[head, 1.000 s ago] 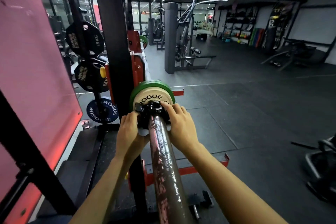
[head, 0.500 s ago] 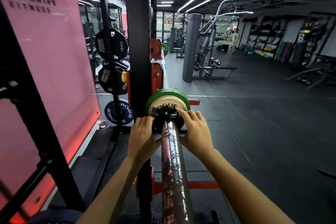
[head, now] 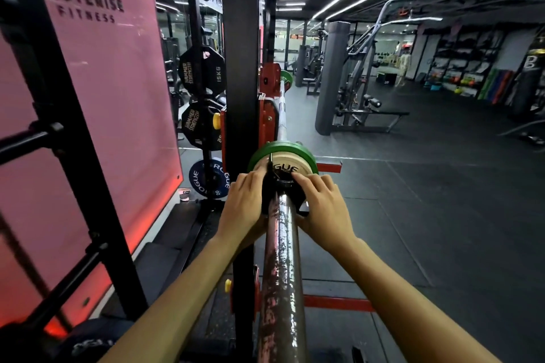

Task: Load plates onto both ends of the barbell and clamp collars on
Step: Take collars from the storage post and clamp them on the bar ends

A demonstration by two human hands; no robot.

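A black rack upright (head: pixel 240 47) fills the view from 12 o'clock down to the centre, with a pink wall panel (head: pixel 97 115) at 9 o'clock and dark rubber floor (head: pixel 442 230) spreading toward 3 o'clock. Black plates (head: pixel 202 69) and a blue plate (head: pixel 208 178) hang on storage pegs just left of the upright.

The barbell (head: pixel 283 280) runs from 6 o'clock up to the centre, its worn sleeve pointing straight at the camera, its shaft resting in the red rack hooks (head: pixel 269 79). A green plate (head: pixel 283 147) sits on the near sleeve with a smaller pale plate (head: pixel 290 163) against its face; another green plate (head: pixel 286 78) shows at the far end.

Both forearms reach forward from 6 o'clock, one each side of the sleeve. The black collar (head: pixel 280 188) sits around the sleeve, just before the pale plate. The left hand (head: pixel 244 206) cups the collar's left side, fingers curled over its top. The right hand (head: pixel 321 206) grips the right side, fingertips (head: pixel 298 176) bent onto the collar's front edge, thumb beneath.
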